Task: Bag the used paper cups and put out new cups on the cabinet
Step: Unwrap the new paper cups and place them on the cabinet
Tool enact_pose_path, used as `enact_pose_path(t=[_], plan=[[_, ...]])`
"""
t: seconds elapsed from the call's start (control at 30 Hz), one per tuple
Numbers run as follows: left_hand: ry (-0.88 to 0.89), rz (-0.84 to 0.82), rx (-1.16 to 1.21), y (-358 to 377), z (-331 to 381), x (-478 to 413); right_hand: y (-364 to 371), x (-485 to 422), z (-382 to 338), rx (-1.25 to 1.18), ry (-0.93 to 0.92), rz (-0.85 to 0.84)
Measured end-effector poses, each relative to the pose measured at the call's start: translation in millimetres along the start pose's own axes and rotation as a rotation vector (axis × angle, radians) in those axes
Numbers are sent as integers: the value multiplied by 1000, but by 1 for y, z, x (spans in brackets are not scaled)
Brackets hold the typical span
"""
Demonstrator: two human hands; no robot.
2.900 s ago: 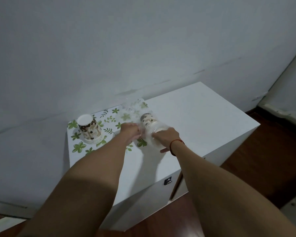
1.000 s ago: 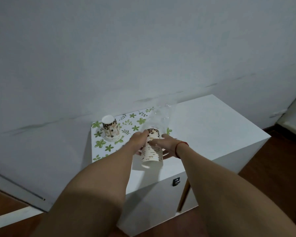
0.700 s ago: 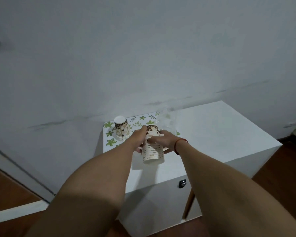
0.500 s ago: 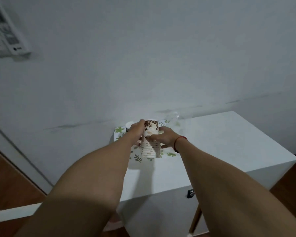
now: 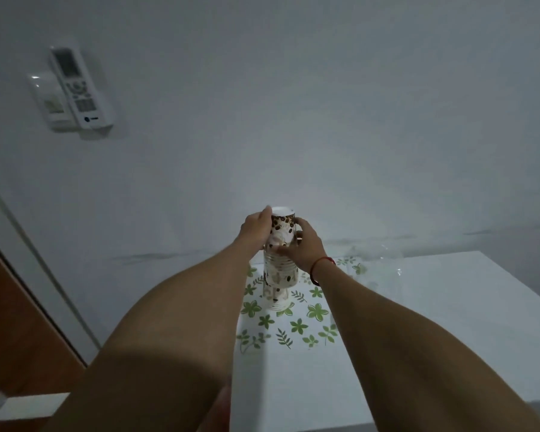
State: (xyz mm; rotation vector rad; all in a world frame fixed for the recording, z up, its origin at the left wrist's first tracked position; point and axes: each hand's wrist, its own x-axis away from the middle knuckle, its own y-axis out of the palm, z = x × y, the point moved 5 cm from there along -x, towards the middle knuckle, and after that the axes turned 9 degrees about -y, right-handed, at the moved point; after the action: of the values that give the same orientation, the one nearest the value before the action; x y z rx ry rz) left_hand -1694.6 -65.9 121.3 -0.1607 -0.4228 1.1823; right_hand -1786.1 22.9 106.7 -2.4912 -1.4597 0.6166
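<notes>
A: Stack of upside-down white paper cups (image 5: 278,275) with brown bean print, where is it?

B: Upright over the green-leaf mat (image 5: 296,325), near the left rear corner of the white cabinet top (image 5: 434,322). A clear plastic bag (image 5: 378,254) lies at the rear edge.

A: And the grip?

B: Left hand (image 5: 254,227) and right hand (image 5: 303,244) both clasp its upper part.

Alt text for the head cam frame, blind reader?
The left hand and right hand grip the top of a tall upside-down stack of paper cups over a leaf-print mat on a white cabinet. A clear bag lies behind, right; a remote hangs on the wall.
</notes>
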Motion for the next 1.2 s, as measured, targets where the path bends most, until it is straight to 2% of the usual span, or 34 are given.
enact_pose_path(t=[0.23, 0.57, 1.0, 1.2], plan=[[-10, 68, 55, -11, -9, -33, 24, -28, 7, 20, 6, 0], [-43, 45, 80, -1, -18, -53, 24, -40, 22, 50, 26, 7], [-188, -32, 47, 22, -80, -44, 52, -3, 74, 74, 272, -20], [-165, -7, 52, 27, -86, -43, 55, 3, 79, 64, 310, -4]])
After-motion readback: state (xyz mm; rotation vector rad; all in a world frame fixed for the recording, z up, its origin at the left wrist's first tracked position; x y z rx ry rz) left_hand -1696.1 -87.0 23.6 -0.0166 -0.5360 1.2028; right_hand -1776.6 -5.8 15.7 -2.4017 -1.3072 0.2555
